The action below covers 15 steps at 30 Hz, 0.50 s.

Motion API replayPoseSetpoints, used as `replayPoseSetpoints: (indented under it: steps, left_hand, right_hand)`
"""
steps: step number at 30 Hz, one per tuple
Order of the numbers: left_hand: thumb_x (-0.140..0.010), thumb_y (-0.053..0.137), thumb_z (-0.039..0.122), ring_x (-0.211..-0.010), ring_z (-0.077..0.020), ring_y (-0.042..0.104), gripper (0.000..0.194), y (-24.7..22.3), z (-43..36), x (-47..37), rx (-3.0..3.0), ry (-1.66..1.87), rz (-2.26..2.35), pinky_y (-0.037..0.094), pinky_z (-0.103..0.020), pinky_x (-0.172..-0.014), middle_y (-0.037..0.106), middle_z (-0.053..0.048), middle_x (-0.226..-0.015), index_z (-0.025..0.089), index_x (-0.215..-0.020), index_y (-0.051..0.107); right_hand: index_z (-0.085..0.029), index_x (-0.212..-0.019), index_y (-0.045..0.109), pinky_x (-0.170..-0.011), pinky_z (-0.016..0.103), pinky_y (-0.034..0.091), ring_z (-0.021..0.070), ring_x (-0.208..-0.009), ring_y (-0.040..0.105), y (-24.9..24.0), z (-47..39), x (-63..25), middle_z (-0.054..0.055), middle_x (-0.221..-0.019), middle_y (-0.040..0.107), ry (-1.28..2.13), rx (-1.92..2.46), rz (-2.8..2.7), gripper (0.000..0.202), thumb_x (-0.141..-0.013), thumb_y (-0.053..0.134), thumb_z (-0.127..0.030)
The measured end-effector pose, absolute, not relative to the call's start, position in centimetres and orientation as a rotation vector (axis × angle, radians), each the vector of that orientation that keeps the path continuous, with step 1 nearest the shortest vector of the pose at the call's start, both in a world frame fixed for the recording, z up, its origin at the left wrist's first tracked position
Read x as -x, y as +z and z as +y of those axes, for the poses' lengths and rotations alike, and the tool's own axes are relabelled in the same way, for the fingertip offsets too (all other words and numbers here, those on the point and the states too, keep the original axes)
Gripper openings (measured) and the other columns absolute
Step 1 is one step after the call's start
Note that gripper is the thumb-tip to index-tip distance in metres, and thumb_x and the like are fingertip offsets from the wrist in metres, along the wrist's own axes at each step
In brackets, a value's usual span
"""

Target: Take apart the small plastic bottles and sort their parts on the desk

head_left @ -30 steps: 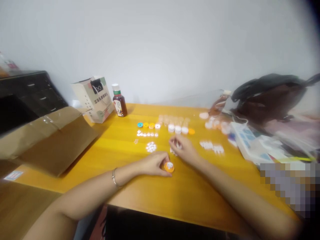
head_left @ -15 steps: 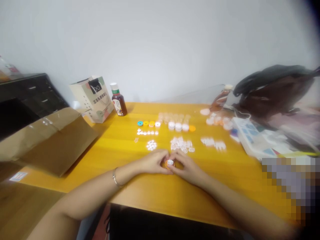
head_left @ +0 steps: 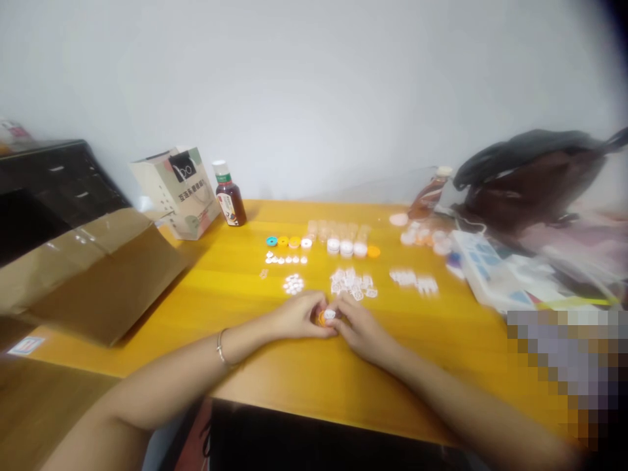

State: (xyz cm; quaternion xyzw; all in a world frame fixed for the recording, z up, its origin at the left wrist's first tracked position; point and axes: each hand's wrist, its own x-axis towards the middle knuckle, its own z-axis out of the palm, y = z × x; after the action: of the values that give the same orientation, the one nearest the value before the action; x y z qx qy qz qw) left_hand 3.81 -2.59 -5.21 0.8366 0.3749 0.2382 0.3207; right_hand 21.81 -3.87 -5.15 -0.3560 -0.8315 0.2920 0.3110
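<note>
Between two hands' pinching grips, left hand (head_left: 297, 318) and right hand (head_left: 360, 330), one orange cap (head_left: 324, 318).

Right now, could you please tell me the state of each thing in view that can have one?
Left hand: fingers closed on the orange cap.
Right hand: fingers closed on the same cap.
Orange cap: held just above the table, white piece in its middle.
Brown bottle: upright, capped.
Paper bag: standing.
Cardboard box: flaps open.
Row of coloured rings: lying flat.
</note>
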Motion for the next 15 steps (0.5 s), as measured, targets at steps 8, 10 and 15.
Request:
replayPoseSetpoints:
  steps: [8, 10, 15]
  left_hand:
    - [-0.065, 0.065, 0.037, -0.057, -0.0073, 0.042, 0.030, -5.75, -2.55, -4.11, -2.097, 0.616, 1.001, 0.030, -0.018, -0.049, 0.049, 0.004, -0.066, 0.016, -0.074, 0.045]
    - [-0.064, 0.066, 0.037, -0.056, -0.0073, 0.041, 0.031, -5.58, -2.65, -4.11, -2.098, 0.609, 1.024, 0.029, -0.018, -0.049, 0.048, 0.004, -0.064, 0.016, -0.074, 0.045]
    - [-0.061, 0.067, 0.038, -0.058, -0.0080, 0.040, 0.032, -5.17, -2.86, -4.04, -2.166, 0.625, 1.061, 0.028, -0.018, -0.050, 0.046, 0.004, -0.064, 0.016, -0.071, 0.045]
  right_hand:
    - [-0.020, -0.074, 0.050, -0.067, 0.028, 0.039, 0.0151, -0.073, 0.049, -5.52, -4.07, -21.63, 0.002, -0.077, 0.049, 0.715, 0.941, -2.126, 0.010, -0.078, 0.046, -0.011]
    - [-0.020, -0.074, 0.049, -0.066, 0.027, 0.040, 0.0150, -0.072, 0.049, -5.42, -3.94, -21.68, 0.001, -0.075, 0.049, 0.673, 0.958, -2.040, 0.010, -0.080, 0.044, -0.013]
    - [-0.021, -0.072, 0.048, -0.067, 0.028, 0.041, 0.0153, -0.071, 0.050, -5.04, -3.85, -21.70, 0.002, -0.075, 0.053, 0.675, 0.958, -1.929, 0.011, -0.083, 0.044, -0.021]
